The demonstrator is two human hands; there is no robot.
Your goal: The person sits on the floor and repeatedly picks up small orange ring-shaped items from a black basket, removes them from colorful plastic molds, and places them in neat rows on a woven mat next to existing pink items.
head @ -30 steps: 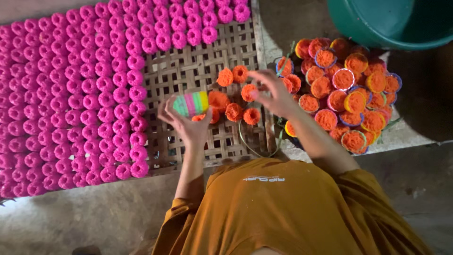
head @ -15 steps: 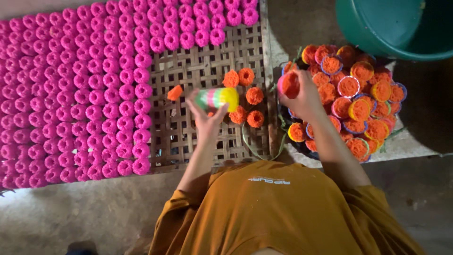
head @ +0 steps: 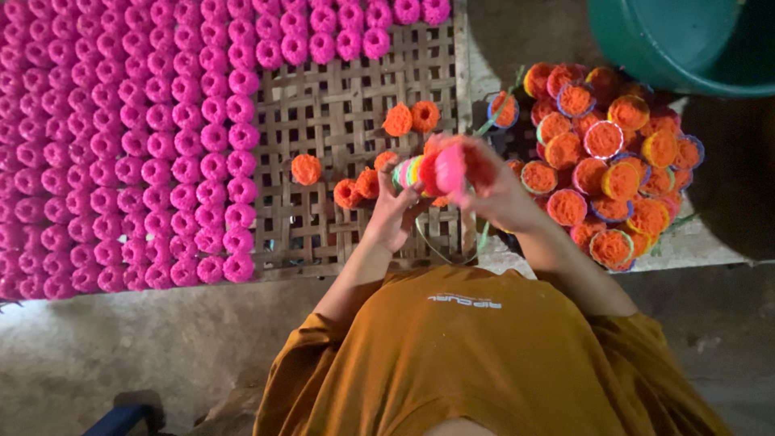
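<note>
Six orange pieces (head: 400, 119) sit on the woven mat (head: 339, 97), pink rows (head: 121, 145) filling its 9 o'clock side; left hand (head: 395, 211) holds stacked cups (head: 410, 171), right hand (head: 492, 190) grips a blurred filled cup (head: 449, 168); heaped filled cups (head: 605, 153) remain at 3 o'clock.

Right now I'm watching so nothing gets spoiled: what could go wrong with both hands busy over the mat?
1. The left hand holds a stack of coloured cups only by the fingers; it could slip onto the orange pieces below.
2. The right hand works a filled cup in mid-air; the contents might crumble.
3. The heaped pile of filled cups beside that forearm could get knocked.
</note>
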